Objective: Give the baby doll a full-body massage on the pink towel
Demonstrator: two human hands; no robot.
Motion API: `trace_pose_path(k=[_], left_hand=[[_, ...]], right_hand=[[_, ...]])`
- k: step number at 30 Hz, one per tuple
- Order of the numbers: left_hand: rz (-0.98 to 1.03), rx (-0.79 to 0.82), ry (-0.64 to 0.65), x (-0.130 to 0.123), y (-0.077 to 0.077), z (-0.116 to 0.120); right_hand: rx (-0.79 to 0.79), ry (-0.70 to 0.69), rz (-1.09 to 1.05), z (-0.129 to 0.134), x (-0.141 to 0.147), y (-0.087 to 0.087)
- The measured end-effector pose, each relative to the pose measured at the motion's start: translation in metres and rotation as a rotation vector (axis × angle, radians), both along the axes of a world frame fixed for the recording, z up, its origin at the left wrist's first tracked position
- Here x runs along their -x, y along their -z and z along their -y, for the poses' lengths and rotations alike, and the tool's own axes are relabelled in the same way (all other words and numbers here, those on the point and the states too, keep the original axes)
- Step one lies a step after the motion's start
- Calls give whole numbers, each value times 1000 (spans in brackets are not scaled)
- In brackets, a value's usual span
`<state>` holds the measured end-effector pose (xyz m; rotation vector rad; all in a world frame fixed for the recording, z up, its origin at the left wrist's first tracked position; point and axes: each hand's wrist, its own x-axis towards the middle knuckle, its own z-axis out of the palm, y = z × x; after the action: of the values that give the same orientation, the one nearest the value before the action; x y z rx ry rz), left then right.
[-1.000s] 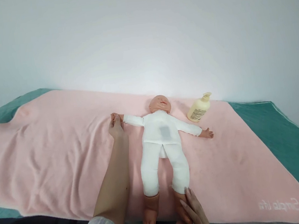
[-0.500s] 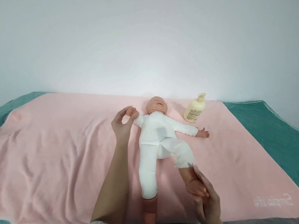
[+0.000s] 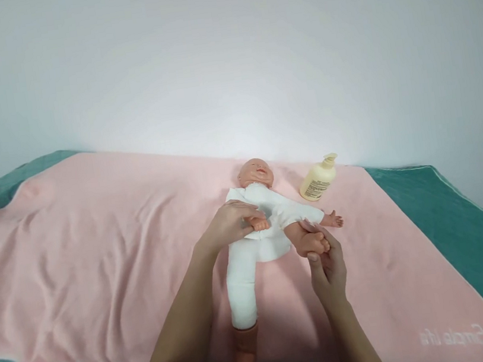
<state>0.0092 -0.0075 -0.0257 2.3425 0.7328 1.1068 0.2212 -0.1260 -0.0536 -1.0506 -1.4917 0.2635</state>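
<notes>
Left hand [image 3: 231, 221] grasps the doll's [image 3: 270, 249] fist [image 3: 259, 224] above its torso [image 3: 263, 194], right hand [image 3: 328, 261] its raised foot [image 3: 316, 245]; the blanket [image 3: 388, 280] lies beneath the doll. Limb-crossing seems in hand; next likely calls for gently easing both apart.

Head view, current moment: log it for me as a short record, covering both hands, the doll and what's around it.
left hand: holds one small doll hand over the doll's torso
right hand: holds one doll foot, thumb on the near side
doll: on its back, head away from the person, white cloth body
doll legs: one bent up, one straight toward the person
free doll arm: stretched out to the right
pump bottle: pale yellow, upright, beyond that arm
pink blanket: under doll and bottle, rumpled at left
green cloth: showing beneath the blanket
</notes>
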Motion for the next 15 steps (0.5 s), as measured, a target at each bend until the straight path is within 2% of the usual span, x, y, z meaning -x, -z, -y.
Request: trace_pose_path(k=[3, 5, 11, 15], left_hand=[[105, 118, 36, 3, 1, -1], [219, 211, -13, 7, 3, -3], [817, 313, -383, 28, 9, -22], [1105, 325, -720, 41, 19, -37]], right_hand=[[21, 21, -12, 7, 3, 3], [27, 39, -15, 14, 5, 7], [-56, 53, -9, 50, 14, 28], [-30, 58, 186, 81, 8, 52]])
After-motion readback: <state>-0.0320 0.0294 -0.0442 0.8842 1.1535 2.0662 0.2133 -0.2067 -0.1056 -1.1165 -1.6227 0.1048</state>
